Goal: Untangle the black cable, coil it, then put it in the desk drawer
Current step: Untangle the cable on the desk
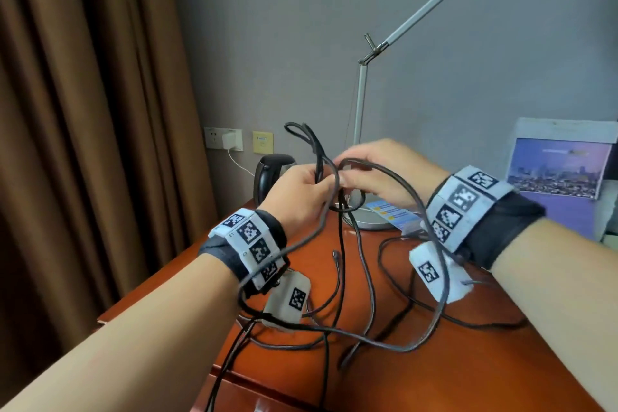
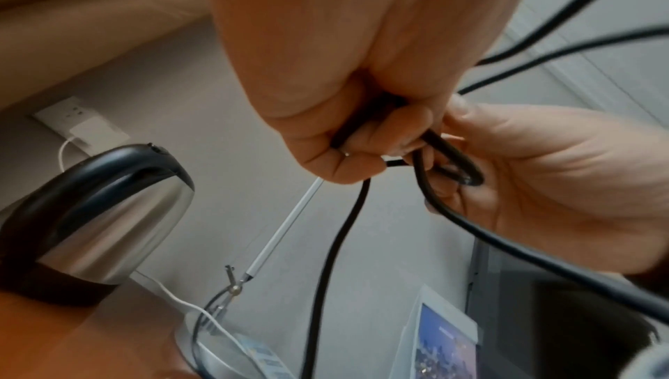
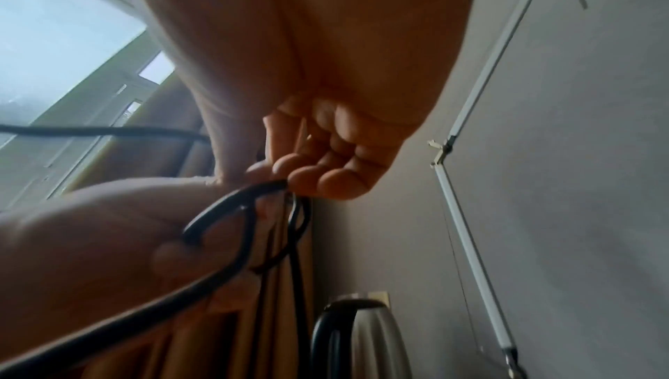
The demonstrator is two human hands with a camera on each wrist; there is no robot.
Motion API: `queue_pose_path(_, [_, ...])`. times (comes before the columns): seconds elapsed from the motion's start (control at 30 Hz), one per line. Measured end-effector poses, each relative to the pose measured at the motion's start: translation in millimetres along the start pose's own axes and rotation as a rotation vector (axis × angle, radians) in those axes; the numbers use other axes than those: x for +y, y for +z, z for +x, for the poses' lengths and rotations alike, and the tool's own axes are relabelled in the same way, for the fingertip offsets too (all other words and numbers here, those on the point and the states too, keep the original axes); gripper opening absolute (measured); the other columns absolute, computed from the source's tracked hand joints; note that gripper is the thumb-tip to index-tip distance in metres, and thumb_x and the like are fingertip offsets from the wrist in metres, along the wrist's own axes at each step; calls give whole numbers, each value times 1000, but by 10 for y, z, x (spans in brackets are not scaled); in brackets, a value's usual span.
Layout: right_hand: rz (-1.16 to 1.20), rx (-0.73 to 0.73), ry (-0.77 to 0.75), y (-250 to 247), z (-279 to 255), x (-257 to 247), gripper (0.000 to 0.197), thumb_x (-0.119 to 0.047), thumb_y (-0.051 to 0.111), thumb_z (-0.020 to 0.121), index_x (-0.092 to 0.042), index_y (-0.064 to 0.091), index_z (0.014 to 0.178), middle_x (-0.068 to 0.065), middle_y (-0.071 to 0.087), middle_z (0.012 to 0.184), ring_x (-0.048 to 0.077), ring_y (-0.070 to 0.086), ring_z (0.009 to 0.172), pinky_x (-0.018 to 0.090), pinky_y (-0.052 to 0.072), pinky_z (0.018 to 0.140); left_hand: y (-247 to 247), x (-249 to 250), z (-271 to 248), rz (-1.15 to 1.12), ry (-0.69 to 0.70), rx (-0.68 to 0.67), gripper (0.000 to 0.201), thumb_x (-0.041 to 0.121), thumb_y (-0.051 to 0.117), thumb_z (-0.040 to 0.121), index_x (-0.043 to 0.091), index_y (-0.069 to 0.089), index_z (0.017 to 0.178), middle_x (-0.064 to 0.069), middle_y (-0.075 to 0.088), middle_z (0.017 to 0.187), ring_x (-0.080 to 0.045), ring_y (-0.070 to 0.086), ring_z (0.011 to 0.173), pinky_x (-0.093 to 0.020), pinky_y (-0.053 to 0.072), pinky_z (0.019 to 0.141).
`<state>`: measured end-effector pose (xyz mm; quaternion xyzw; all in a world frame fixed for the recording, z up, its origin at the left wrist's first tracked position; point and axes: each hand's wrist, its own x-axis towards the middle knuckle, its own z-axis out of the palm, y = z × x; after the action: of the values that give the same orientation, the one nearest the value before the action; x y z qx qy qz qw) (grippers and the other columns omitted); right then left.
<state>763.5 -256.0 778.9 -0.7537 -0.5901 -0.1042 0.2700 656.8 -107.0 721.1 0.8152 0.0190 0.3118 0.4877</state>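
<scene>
Hands [image 1: 334,184] — grip black cable [image 1: 364,264] | labels — none legible

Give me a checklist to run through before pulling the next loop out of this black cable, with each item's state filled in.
1. Left hand grips the black cable: ok.
2. Right hand pinches a strand at the knot: ok.
3. Cable free of tangles: not ok, loops cross over the desk.
4. Loose strands clear of the wrists: not ok, one drapes over each.
5. Kettle and lamp base clear of the cable: cannot tell.
6. Drawer open: cannot tell.
</scene>
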Motion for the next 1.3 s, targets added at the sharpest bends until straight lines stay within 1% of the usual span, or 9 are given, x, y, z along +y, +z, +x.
queue_pose_path(0.17, [-60, 27, -55, -61, -157, -83, 15, -30, 65, 97, -32, 80, 94, -19, 67, 78, -5, 62, 82, 10, 40, 71, 36, 17, -54, 47, -3, -36, 34, 46, 64, 100, 22, 76, 79, 8, 64, 64, -12, 54, 60, -33, 47, 64])
queue_pose_path(0.33, [-15, 151, -65, -186, -202, -137, 15, -30, 65, 99, -25, 79, 98, -7, 66, 81, 2, 64, 71, 19, 46, 70, 26, 19, -34, 43, 12, -104, 26, 40, 65, 100, 22, 79, 88, 9, 63, 68, -6, 55, 58, -29, 48, 68])
queue_pose_path(0.47, [336, 337, -96, -369, -243, -361, 10, -17, 67, 98, -16, 76, 93, 3, 69, 73, 9, 62, 62, 15, 45, 62, 44, -48, -38, 92, -1, -127, 33, 34, 67, 100, 29, 70, 67, 5, 62, 64, -8, 54, 55, -28, 46, 64])
queue_pose_path(0.57, [212, 256, -89, -375, -208, -385, 12, -9, 68, 96, -16, 77, 93, -7, 71, 72, 3, 64, 62, 16, 50, 65, 91, -44, -31, -28, -39, -101, 24, 40, 69, 97, 20, 76, 85, 1, 63, 69, -17, 57, 63, -35, 50, 66])
queue_pose_path(0.7, [294, 140, 55, -206, -225, -285, 10, -5, 67, 94, -9, 76, 93, 5, 73, 71, 17, 67, 62, 17, 49, 58, 118, 24, -10, -13, -35, -93, 20, 30, 70, 98, 11, 76, 93, 1, 65, 68, -14, 60, 62, -30, 50, 65])
queue_pose_path(0.8, [383, 121, 139, -136, -259, -227, 7, -4, 68, 94, -7, 74, 94, 13, 74, 74, 24, 64, 63, 34, 56, 60, 87, 15, -21, 22, -49, -162, 12, 15, 69, 96, 10, 77, 103, -9, 76, 83, -13, 65, 68, -24, 51, 66])
queue_pose_path(0.97, [434, 69, 187, -112, -300, -179, 7, -1, 68, 93, -5, 73, 95, 19, 74, 81, 24, 65, 66, 57, 57, 79, 102, -12, -59, -13, -66, -218, 18, 34, 75, 89, 19, 79, 99, -23, 75, 101, -34, 73, 91, -51, 56, 94])
queue_pose_path(1.2, [693, -74, 287, -142, -369, -164, 25, 12, 48, 95, 2, 72, 97, 25, 76, 93, 32, 76, 85, 48, 58, 92, 6, 2, 19, 177, -84, -149, 24, 38, 69, 97, 16, 76, 92, -6, 78, 83, -9, 67, 66, -22, 56, 65])
queue_pose_path(1.3, [747, -86, 300, -156, -395, -167, 12, -3, 63, 96, 5, 70, 100, 25, 75, 94, 34, 73, 84, 44, 59, 87, -4, -15, 39, 220, -92, -136, 19, 36, 69, 98, 19, 75, 94, -1, 77, 80, -7, 67, 63, -21, 55, 62])
